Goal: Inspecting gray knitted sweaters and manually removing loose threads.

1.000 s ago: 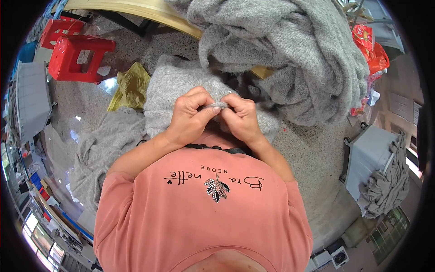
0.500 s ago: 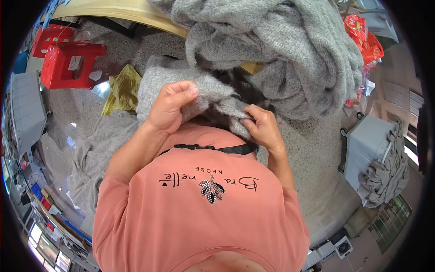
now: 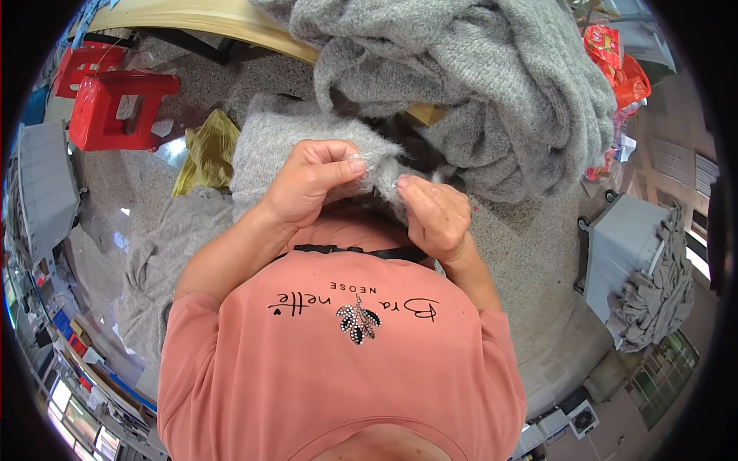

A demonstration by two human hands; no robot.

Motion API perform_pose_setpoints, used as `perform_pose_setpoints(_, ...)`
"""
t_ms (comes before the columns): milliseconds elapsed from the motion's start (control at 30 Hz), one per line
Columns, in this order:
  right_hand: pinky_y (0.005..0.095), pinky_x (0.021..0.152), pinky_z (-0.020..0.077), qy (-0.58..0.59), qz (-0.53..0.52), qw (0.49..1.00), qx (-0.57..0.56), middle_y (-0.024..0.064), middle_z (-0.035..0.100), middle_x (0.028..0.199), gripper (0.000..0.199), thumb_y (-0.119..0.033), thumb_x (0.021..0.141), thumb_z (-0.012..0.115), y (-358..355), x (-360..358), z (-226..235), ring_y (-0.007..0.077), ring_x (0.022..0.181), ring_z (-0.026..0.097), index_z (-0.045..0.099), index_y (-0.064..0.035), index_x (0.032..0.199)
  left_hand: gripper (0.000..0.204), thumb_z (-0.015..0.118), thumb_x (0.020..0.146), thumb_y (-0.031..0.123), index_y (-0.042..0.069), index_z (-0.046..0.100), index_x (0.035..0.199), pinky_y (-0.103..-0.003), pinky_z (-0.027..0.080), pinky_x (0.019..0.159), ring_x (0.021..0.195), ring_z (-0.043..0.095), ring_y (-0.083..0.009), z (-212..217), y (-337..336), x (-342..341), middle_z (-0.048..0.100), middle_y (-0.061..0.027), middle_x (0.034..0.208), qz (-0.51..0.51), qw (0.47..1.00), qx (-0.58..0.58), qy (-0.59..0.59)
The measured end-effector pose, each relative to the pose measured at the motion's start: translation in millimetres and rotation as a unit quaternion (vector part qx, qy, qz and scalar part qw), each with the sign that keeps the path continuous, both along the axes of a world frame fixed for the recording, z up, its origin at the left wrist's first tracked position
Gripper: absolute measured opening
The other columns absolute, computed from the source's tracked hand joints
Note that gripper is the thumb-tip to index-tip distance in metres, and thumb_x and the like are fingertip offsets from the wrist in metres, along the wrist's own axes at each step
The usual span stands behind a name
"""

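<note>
A fuzzy grey knitted piece [image 3: 277, 134] lies across my lap, its narrower edge reaching up between my hands. My left hand [image 3: 319, 184] is closed in a pinch at that edge, thumb against the bent fingers. Close by on the right, my right hand [image 3: 437, 213] has its thumb and fingertips pressed together on the same fuzzy edge. Whether a thread or a small tool is between the fingertips is too small to make out. Beyond both hands a big heap of the same grey knit [image 3: 492, 84] rests on the table.
The pale wooden table [image 3: 223, 19] runs along the far side. Red plastic stools [image 3: 115, 111] and a yellow plastic bag [image 3: 209, 150] are on the left, with more grey knit [image 3: 169, 246] beside my left arm. At right stands a wheeled bin [image 3: 619, 253] full of grey fabric.
My left hand has moved slightly right onto the fuzzy edge. My right hand has shifted left and turned, so the two hands' fingertips are now nearer each other.
</note>
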State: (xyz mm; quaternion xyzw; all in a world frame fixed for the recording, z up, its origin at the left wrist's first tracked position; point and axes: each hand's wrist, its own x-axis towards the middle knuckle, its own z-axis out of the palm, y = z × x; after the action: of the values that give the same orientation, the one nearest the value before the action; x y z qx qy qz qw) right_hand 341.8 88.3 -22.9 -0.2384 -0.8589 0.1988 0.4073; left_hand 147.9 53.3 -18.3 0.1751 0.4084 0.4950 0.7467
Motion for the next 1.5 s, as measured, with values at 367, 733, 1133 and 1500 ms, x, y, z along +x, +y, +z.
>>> perform_pose_setpoints(367, 0.0287, 0.043, 0.0414, -0.019, 0.034, 0.998, 0.058, 0.0103, 0.056, 0.072, 0.019, 0.003, 0.062, 0.060, -1.1, -7.8, 0.5, 0.0203, 0.053, 0.053, 0.057, 0.0009, 0.081, 0.008, 0.059, 0.079, 0.006, 0.000, 0.059, 0.074, -0.020, 0.043, 0.054, 0.060, 0.053, -0.0067, -2.0, 3.5, 3.0, 0.058, -0.0018, 0.069, 0.012, 0.999, -0.004, 0.042)
perform_pose_setpoints(733, 0.0285, 0.044, 0.0442, 0.013, 0.013, 0.998, 0.064, 0.0111, 0.055, 0.073, 0.018, 0.000, 0.063, 0.057, -6.3, -20.2, -21.5, 0.0200, 0.053, 0.054, 0.054, 0.0013, 0.081, 0.007, 0.060, 0.077, 0.000, -0.001, 0.058, 0.084, -0.020, 0.047, 0.057, 0.066, 0.056, -0.0074, -1.5, -3.6, 5.2, 0.060, -0.0027, 0.075, -0.071, 0.996, -0.035, 0.048)
perform_pose_setpoints(1133, 0.0308, 0.047, 0.0469, 0.041, 0.062, 0.997, -0.020, 0.0146, 0.058, 0.084, 0.018, 0.002, 0.064, 0.057, 2.1, -36.9, -28.5, 0.0244, 0.060, 0.059, 0.052, 0.0003, 0.081, 0.010, 0.062, 0.074, -0.004, -0.002, 0.059, 0.084, -0.017, 0.047, 0.055, 0.065, 0.056, -0.0058, -1.3, -15.6, -1.9, 0.060, -0.0035, 0.074, -0.018, 0.987, 0.012, 0.156)
perform_pose_setpoints(1500, 0.0330, 0.052, 0.0453, 0.042, 0.032, 0.954, -0.294, 0.0128, 0.054, 0.073, 0.022, 0.007, 0.066, 0.054, -3.3, -35.0, -18.8, 0.0285, 0.062, 0.057, 0.053, -0.0020, 0.085, 0.009, 0.061, 0.072, -0.006, -0.001, 0.062, 0.079, -0.020, 0.045, 0.059, 0.068, 0.055, -0.0065, -7.5, -23.8, 0.5, 0.062, -0.0032, 0.075, -0.002, 0.923, 0.126, 0.363)
